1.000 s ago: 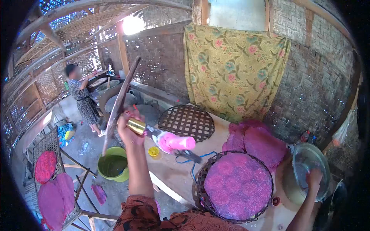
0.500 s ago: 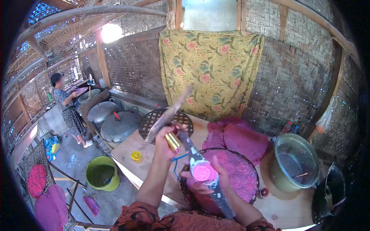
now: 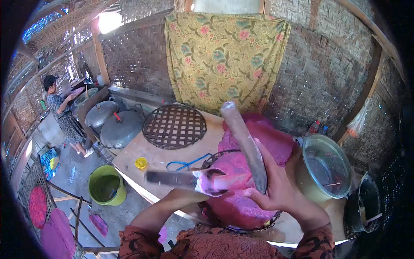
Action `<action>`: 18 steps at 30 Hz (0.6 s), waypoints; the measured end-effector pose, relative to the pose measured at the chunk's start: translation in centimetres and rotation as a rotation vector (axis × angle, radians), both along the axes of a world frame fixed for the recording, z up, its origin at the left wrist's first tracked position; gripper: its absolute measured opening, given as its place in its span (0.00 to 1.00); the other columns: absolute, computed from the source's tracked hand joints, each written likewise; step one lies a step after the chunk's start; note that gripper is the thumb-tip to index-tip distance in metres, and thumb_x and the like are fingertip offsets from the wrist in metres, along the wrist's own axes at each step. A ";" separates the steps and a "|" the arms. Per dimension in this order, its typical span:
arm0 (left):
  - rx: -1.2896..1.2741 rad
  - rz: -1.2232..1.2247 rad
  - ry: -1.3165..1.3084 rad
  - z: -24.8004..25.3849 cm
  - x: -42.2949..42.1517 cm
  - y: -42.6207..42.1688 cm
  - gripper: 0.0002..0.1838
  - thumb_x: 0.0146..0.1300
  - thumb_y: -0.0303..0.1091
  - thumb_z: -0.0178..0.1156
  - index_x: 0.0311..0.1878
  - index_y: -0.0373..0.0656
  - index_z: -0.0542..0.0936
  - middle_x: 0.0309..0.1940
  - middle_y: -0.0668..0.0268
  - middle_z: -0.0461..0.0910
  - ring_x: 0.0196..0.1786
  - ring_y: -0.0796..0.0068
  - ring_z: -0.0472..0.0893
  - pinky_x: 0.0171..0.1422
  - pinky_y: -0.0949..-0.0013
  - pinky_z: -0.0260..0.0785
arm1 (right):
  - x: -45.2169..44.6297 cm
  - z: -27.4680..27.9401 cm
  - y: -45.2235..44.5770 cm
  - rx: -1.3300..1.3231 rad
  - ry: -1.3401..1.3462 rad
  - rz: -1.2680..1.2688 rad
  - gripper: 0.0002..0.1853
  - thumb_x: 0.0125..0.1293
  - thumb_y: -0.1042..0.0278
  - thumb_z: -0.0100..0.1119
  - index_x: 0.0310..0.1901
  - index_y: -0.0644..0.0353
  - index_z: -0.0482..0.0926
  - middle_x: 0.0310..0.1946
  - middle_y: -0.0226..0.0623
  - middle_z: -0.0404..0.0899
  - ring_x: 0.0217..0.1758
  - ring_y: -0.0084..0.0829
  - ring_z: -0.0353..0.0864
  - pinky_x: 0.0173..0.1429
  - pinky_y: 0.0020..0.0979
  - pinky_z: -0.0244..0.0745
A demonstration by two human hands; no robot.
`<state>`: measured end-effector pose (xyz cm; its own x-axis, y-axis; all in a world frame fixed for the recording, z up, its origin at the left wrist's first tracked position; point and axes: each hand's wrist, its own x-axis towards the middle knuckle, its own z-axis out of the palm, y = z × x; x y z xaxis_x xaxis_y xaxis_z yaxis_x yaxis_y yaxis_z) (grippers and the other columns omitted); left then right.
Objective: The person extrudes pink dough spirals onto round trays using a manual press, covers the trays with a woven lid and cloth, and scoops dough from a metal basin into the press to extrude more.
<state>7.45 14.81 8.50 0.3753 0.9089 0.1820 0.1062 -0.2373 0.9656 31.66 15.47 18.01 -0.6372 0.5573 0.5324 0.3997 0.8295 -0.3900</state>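
At lower centre, the left hand (image 3: 189,197) sits under a blurred dark tool (image 3: 170,178); its fingers are hidden, so its grip cannot be told. To its right, the right hand (image 3: 282,190) clasps the lower end of a wooden bar (image 3: 242,138), which slants toward upper centre beyond the fingers. Pink material (image 3: 233,181) bridges tool and bar. Behind, upper left, another person (image 3: 64,112) stands.

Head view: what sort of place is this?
Probably a small rustic food workshop or home kitchen: large lidded pots stand along the side, flat pink pieces are laid out at the left, and the wall looks like woven bamboo.
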 end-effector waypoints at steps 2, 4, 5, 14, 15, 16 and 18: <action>0.061 0.037 0.100 -0.4 1.2 0.4 0.25 0.50 0.41 0.69 0.50 0.40 0.76 0.44 0.60 0.79 0.46 0.71 0.78 0.52 0.68 0.70 | -0.2 0.3 0.0 0.033 -0.032 0.034 0.49 0.54 0.48 0.64 0.68 0.63 0.46 0.65 0.58 0.55 0.62 0.54 0.66 0.59 0.46 0.67; 0.219 -0.144 0.482 0.1 2.3 0.9 0.28 0.51 0.47 0.67 0.50 0.39 0.74 0.45 0.57 0.78 0.46 0.64 0.78 0.53 0.64 0.70 | -0.6 0.6 -0.5 -0.032 -0.202 0.024 0.48 0.54 0.48 0.63 0.68 0.63 0.46 0.65 0.56 0.56 0.62 0.53 0.66 0.61 0.45 0.66; 0.209 -0.150 0.478 -0.2 2.7 0.9 0.28 0.51 0.47 0.67 0.50 0.39 0.74 0.45 0.57 0.78 0.46 0.64 0.78 0.53 0.64 0.70 | -0.8 0.2 -0.5 -0.043 -0.204 0.022 0.48 0.54 0.48 0.63 0.68 0.63 0.46 0.65 0.56 0.56 0.62 0.53 0.66 0.61 0.45 0.66; 0.319 -0.399 0.202 -1.1 3.0 3.0 0.29 0.51 0.47 0.67 0.51 0.37 0.72 0.43 0.48 0.76 0.47 0.53 0.77 0.55 0.61 0.68 | 4.8 -4.2 3.1 -1.155 -0.034 0.374 0.48 0.57 0.42 0.58 0.67 0.66 0.48 0.62 0.51 0.61 0.62 0.47 0.67 0.63 0.43 0.63; 0.174 -0.452 0.190 2.5 2.5 2.6 0.30 0.50 0.45 0.68 0.52 0.38 0.72 0.47 0.48 0.74 0.51 0.54 0.74 0.57 0.62 0.67 | 8.0 -7.5 2.9 -1.411 0.057 0.426 0.48 0.57 0.37 0.53 0.67 0.68 0.50 0.60 0.55 0.63 0.60 0.49 0.69 0.63 0.42 0.63; 0.029 -0.498 0.173 4.7 1.8 2.6 0.30 0.48 0.43 0.69 0.53 0.39 0.72 0.51 0.47 0.71 0.54 0.54 0.72 0.59 0.62 0.65 | 11.2 -10.6 2.6 -1.667 0.151 0.447 0.48 0.58 0.32 0.48 0.67 0.69 0.52 0.58 0.59 0.65 0.58 0.51 0.71 0.63 0.41 0.63; 0.334 -0.344 -0.033 4.4 1.0 3.6 0.32 0.48 0.39 0.71 0.56 0.42 0.70 0.50 0.55 0.74 0.53 0.63 0.74 0.60 0.61 0.64 | 11.5 -12.1 0.9 -1.918 0.411 0.612 0.49 0.58 0.32 0.46 0.66 0.70 0.52 0.56 0.59 0.66 0.56 0.51 0.71 0.62 0.42 0.64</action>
<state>8.46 18.38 12.89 0.6331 0.6227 0.4598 -0.0620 -0.5513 0.8320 43.20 16.36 5.88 -0.9389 0.2663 -0.2181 -0.0316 -0.6976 -0.7158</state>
